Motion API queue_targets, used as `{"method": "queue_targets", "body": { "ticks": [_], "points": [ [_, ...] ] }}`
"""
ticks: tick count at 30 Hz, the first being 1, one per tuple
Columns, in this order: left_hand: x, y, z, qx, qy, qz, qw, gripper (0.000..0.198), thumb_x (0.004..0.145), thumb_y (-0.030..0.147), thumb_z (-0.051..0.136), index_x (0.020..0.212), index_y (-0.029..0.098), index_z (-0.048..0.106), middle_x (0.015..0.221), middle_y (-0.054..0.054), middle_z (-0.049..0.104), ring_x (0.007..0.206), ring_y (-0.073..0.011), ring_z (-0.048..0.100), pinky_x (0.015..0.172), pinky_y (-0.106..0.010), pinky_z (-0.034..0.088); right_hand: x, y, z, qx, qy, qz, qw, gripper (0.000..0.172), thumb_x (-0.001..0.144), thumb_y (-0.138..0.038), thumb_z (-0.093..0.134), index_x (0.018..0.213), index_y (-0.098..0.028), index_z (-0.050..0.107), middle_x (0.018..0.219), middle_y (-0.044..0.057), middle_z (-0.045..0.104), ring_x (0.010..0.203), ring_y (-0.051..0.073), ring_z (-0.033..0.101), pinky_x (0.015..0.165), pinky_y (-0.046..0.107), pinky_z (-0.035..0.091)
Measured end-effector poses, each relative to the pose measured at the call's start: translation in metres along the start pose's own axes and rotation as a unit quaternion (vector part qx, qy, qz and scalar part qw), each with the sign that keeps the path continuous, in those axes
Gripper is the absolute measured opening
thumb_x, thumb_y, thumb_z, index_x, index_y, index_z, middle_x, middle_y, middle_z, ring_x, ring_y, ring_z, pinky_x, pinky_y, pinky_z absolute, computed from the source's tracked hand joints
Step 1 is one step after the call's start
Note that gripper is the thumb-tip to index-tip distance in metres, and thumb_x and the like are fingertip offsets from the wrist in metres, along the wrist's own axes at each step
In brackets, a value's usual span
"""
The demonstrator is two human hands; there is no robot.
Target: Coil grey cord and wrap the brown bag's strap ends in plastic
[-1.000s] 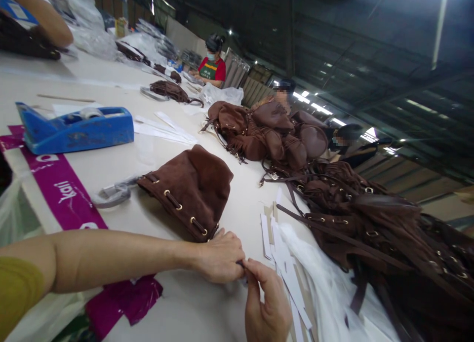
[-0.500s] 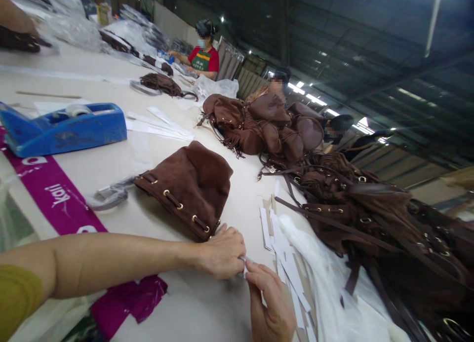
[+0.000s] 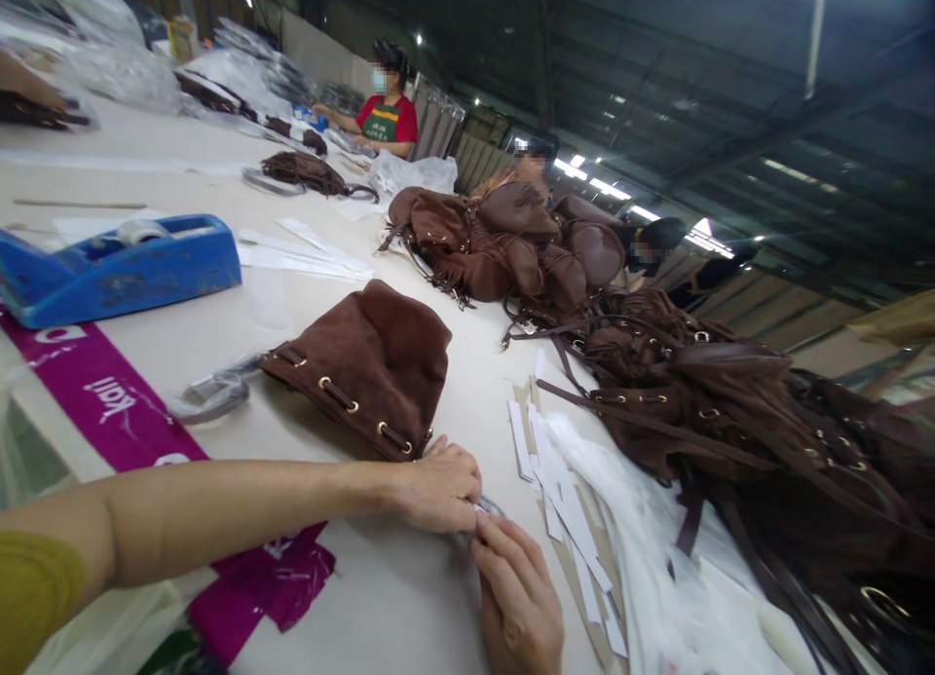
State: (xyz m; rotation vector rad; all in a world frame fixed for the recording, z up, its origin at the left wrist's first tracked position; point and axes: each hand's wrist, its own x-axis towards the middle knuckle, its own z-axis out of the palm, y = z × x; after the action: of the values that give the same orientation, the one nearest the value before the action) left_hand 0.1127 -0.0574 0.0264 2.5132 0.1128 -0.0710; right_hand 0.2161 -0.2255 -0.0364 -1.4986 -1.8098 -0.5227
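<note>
A brown suede drawstring bag [image 3: 365, 368] with gold eyelets lies on its side on the table. A plastic-wrapped strap [image 3: 211, 394] loops out from its left side. Just below the bag's lower right corner, my left hand [image 3: 440, 487] has its fingers closed on a thin greyish wrapped strap [image 3: 491, 506], which is mostly hidden. My right hand [image 3: 517, 585] pinches the same strap from the right, its fingertips meeting the left hand's.
A blue tape dispenser [image 3: 124, 271] stands at left, beside a purple printed plastic strip [image 3: 124, 402]. White paper strips [image 3: 566, 509] and white sheeting [image 3: 650, 548] lie at right. Brown bags [image 3: 511, 242] are heaped beyond. A co-worker [image 3: 387, 120] is across the table.
My right hand has shifted slightly left and down, closer against the left hand. More of the greyish strap shows above the fingers. The view has shifted a little.
</note>
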Motion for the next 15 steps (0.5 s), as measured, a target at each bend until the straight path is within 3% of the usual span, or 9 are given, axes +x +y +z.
{"method": "queue_targets", "body": {
  "ticks": [2, 6, 10, 13, 15],
  "points": [
    [-0.002, -0.002, 0.001, -0.008, 0.019, 0.022, 1.000, 0.015, 0.077, 0.028, 0.055, 0.082, 0.017, 0.064, 0.111, -0.007, 0.059, 0.112, -0.0263, 0.046, 0.109, -0.049, 0.021, 0.001, -0.003, -0.001, -0.005, 0.002, 0.017, 1.000, 0.024, 0.088, -0.005, 0.051, 0.101, -0.019, 0.067, 0.105, 0.010, 0.070, 0.104, 0.022, 0.062, 0.084, 0.036, 0.056],
    [-0.009, -0.005, 0.006, -0.029, 0.072, 0.047, 0.996, 0.017, 0.079, 0.031, 0.054, 0.083, 0.017, 0.064, 0.104, -0.007, 0.058, 0.102, -0.0239, 0.048, 0.095, -0.037, 0.038, 0.012, -0.018, -0.009, 0.003, -0.012, 0.049, 0.999, 0.021, 0.087, -0.005, 0.052, 0.090, -0.020, 0.067, 0.101, 0.007, 0.071, 0.099, 0.020, 0.064, 0.084, 0.034, 0.057],
    [-0.003, -0.017, 0.017, -0.045, 0.124, 0.105, 0.986, 0.017, 0.083, 0.032, 0.051, 0.083, 0.021, 0.065, 0.106, -0.006, 0.059, 0.103, -0.0240, 0.048, 0.094, -0.035, 0.038, 0.017, -0.022, -0.008, -0.010, -0.074, 0.072, 0.995, 0.023, 0.087, -0.008, 0.048, 0.086, -0.021, 0.067, 0.107, 0.002, 0.071, 0.105, 0.015, 0.060, 0.093, 0.028, 0.052],
    [0.002, -0.023, 0.030, -0.043, 0.165, 0.141, 0.975, 0.017, 0.075, 0.029, 0.054, 0.086, 0.024, 0.067, 0.108, -0.005, 0.062, 0.109, -0.0248, 0.049, 0.097, -0.033, 0.038, 0.016, -0.022, -0.007, -0.044, -0.138, 0.054, 0.988, 0.023, 0.086, -0.009, 0.046, 0.083, -0.020, 0.066, 0.116, 0.001, 0.067, 0.112, 0.011, 0.057, 0.104, 0.023, 0.042],
    [0.002, -0.025, 0.038, -0.020, 0.203, 0.156, 0.966, 0.022, 0.074, 0.028, 0.052, 0.090, 0.025, 0.067, 0.112, -0.004, 0.063, 0.110, -0.0237, 0.051, 0.097, -0.031, 0.039, 0.014, -0.021, -0.020, -0.053, -0.156, 0.042, 0.985, 0.024, 0.086, -0.011, 0.045, 0.090, -0.020, 0.066, 0.119, 0.001, 0.065, 0.115, 0.010, 0.055, 0.106, 0.021, 0.038]
  ]
}}
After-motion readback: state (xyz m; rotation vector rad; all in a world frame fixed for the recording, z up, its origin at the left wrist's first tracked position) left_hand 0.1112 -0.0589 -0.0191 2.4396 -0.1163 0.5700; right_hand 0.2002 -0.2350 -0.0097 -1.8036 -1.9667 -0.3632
